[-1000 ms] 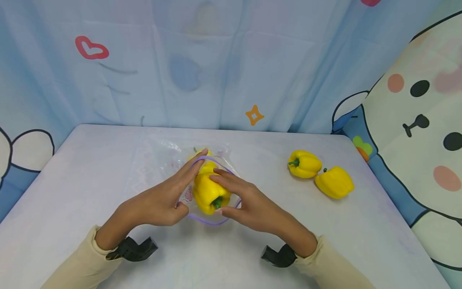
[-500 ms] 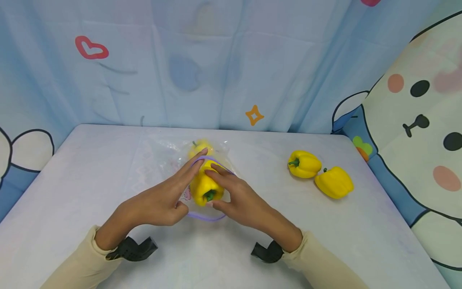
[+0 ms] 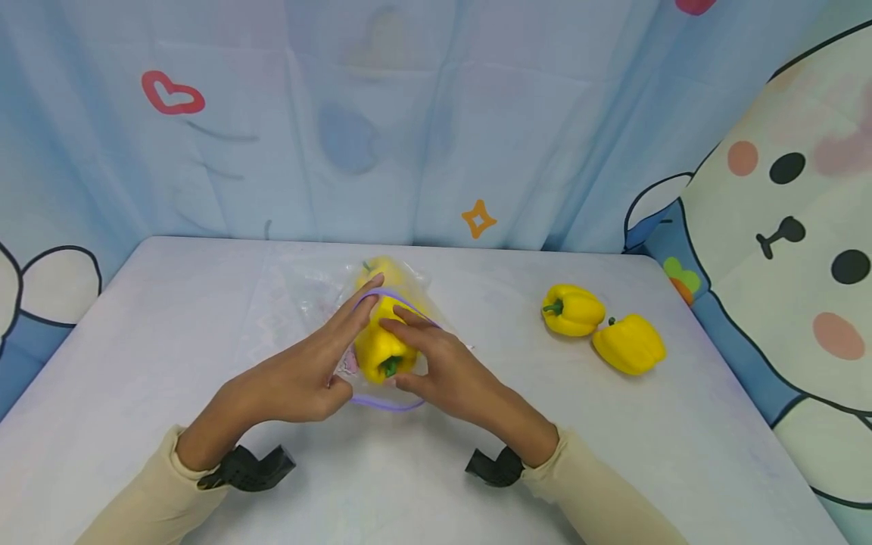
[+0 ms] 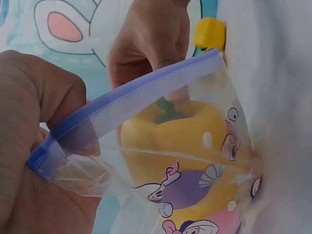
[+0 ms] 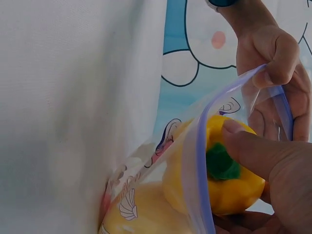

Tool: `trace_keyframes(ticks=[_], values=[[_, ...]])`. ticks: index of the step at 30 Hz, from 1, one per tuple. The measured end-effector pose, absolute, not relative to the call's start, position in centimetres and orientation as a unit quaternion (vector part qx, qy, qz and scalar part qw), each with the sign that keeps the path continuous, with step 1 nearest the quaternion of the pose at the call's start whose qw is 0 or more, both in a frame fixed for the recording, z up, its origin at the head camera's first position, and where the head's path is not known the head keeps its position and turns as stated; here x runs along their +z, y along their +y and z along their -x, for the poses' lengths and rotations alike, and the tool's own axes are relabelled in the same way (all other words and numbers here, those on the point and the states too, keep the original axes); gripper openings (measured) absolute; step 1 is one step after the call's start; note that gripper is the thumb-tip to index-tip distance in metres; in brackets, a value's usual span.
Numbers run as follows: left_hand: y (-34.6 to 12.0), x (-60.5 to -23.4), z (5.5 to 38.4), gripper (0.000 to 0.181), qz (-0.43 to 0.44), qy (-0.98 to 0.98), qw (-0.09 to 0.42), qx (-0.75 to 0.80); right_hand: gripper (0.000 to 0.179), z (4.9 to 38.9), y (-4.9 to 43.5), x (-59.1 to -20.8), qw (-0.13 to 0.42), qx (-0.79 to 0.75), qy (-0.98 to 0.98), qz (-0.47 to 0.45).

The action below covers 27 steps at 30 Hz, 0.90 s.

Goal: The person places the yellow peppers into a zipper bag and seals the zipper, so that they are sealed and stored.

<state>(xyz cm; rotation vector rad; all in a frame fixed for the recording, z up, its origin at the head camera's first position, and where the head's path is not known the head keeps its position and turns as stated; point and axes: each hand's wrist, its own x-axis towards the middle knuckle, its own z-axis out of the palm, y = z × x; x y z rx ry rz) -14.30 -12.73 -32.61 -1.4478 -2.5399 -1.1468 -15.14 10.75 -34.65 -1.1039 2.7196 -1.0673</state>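
A clear zip bag (image 3: pixel 388 405) with a purple rim lies on the table, its mouth toward me. My left hand (image 3: pixel 300 382) pinches the rim (image 4: pixel 92 109) between thumb and fingers. In my right hand (image 3: pixel 453 371) is a yellow bell pepper (image 3: pixel 381 348), gripped with the thumb near its green stem (image 5: pixel 222 163). This pepper is inside the mouth, and in the left wrist view it shows through the printed plastic. Deeper in the bag lies another yellow pepper (image 3: pixel 384 271), seen through the film and partly hidden by the left fingers.
Two loose yellow peppers, one farther back (image 3: pixel 574 309) and one nearer (image 3: pixel 630 344), lie side by side on the right of the white table (image 3: pixel 681 454). A blue curtain (image 3: pixel 381 151) hangs behind the table's back edge. Each wrist wears a black strap mount (image 3: pixel 248 469).
My right hand has moved left and forward, carrying its pepper deeper into the bag. The pepper inside has shifted toward the far end. My left hand has stayed almost still on the rim.
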Motion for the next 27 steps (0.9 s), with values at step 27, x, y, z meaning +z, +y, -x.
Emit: trace_keyframes(ticks=[27], values=[[-13.2, -32.3, 14.5, 0.105, 0.443, -0.812, -0.004, -0.38, 0.031, 14.9, 13.3, -32.8, 0.014, -0.441, 0.781, 0.442]])
